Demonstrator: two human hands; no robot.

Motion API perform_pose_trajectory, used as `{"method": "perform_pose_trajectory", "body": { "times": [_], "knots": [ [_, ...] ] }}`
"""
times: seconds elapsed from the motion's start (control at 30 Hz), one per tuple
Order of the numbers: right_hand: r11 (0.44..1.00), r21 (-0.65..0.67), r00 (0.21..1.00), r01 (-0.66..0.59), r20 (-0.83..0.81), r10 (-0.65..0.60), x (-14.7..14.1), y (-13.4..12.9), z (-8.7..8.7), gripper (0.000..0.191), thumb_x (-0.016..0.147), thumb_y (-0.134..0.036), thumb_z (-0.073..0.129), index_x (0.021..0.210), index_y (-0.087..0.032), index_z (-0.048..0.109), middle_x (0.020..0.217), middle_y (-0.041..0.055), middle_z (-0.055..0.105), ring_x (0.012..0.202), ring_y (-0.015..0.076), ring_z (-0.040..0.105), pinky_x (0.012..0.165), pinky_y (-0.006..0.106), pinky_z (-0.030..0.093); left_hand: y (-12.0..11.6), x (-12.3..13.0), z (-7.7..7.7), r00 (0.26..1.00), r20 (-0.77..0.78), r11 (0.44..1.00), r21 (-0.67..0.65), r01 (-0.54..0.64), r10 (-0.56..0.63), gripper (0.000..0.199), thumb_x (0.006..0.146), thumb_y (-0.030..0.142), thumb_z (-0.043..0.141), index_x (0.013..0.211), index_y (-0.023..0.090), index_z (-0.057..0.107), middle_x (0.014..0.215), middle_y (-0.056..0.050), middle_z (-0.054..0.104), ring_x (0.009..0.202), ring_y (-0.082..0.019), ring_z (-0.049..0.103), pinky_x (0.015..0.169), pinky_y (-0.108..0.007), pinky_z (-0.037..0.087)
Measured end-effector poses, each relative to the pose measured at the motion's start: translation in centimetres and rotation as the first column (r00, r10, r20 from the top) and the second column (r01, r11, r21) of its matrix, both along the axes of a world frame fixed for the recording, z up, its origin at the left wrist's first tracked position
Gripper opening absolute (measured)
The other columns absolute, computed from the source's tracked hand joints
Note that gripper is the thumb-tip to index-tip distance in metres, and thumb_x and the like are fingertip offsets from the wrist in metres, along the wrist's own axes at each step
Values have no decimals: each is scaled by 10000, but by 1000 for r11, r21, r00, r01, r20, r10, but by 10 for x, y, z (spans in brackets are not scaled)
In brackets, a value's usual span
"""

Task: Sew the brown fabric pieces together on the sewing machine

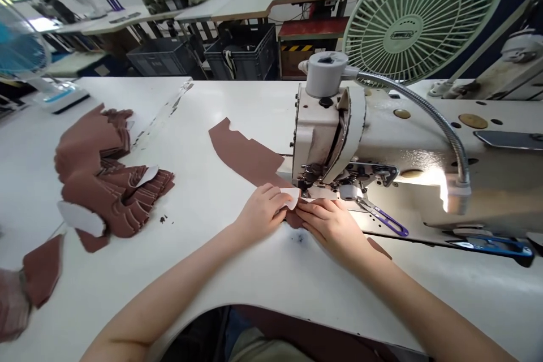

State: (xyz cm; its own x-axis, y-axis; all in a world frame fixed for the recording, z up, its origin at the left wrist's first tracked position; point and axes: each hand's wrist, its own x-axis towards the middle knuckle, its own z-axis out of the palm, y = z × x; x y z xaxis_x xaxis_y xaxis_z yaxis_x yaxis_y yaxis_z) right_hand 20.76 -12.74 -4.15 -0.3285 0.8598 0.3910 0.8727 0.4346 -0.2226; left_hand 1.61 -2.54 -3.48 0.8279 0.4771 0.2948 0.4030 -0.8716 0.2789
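Observation:
A flat brown leather-like cut piece [241,153] lies on the white table, its near end running under my hands to the foot of the sewing machine [322,136]. My left hand [263,212] rests on this piece, fingers against a small white piece [291,197] lying on top. My right hand [331,226] presses the brown material just beside it, fingertips close to the presser foot [307,184]. The needle area is partly hidden by the machine's parts and my fingers.
A heap of brown cut pieces [97,175] with white pieces [80,218] lies to the left. Purple-handled thread snips [384,218] sit on the machine bed. A green fan [418,14] stands behind the machine, a bendable lamp [462,181] at right, and dark crates [244,54] beyond the table.

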Motion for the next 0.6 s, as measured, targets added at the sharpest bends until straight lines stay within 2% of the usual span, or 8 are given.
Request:
{"method": "perform_pose_trajectory", "body": {
  "times": [0.1, 0.23, 0.3, 0.43, 0.6],
  "knots": [
    [1000, 10, 1000, -15, -18, 15, -5, -3, 2, 268, 990, -222, 419, 1142, -203, 638, 1120, 21, 686, 923, 171, 564, 758, 324, 422, -2, 0, -1, 1000, -12, 998, 63, 23, -22, 209, 840, 96, 449, 910, 184, 625, 813, -52, 598, 809, -194, 533, 723, -328, 450],
    [1000, 5, 1000, -9, -21, 9, -7, -4, 5, 260, 985, -203, 422, 1132, -204, 636, 1115, 29, 681, 911, 174, 554, 757, 322, 412, -1, 1, -4, 997, 23, 993, 95, 70, -73, 227, 852, 82, 432, 921, 179, 626, 1064, -75, 634, 928, -195, 563, 782, -331, 476],
    [1000, 14, 999, -3, -33, 3, -7, -4, 6, 263, 987, -203, 416, 1130, -201, 636, 1122, 27, 677, 909, 175, 548, 753, 323, 407, -1, 1, -4, 994, 52, 988, 125, 93, -100, 254, 846, 66, 419, 969, 168, 615, 1128, -74, 637, 968, -199, 569, 811, -338, 483],
    [1000, -14, 1000, -4, -23, 4, -6, -3, 4, 259, 978, -210, 436, 1154, -211, 626, 1146, 23, 669, 926, 180, 538, 764, 331, 407, -3, 0, -1, 993, 42, 987, 127, 102, -108, 334, 820, 58, 414, 1084, 156, 595, 1109, -79, 658, 978, -213, 576, 839, -361, 492],
    [999, -33, 1000, -7, -8, 7, -5, -2, 3, 247, 974, -219, 447, 1136, -217, 634, 1141, 17, 673, 930, 185, 541, 765, 340, 407, -3, 0, 1, 995, 7, 989, 114, 96, -98, 330, 823, 77, 422, 1078, 176, 606, 1091, -81, 665, 978, -221, 587, 820, -374, 499]
  ]
}}
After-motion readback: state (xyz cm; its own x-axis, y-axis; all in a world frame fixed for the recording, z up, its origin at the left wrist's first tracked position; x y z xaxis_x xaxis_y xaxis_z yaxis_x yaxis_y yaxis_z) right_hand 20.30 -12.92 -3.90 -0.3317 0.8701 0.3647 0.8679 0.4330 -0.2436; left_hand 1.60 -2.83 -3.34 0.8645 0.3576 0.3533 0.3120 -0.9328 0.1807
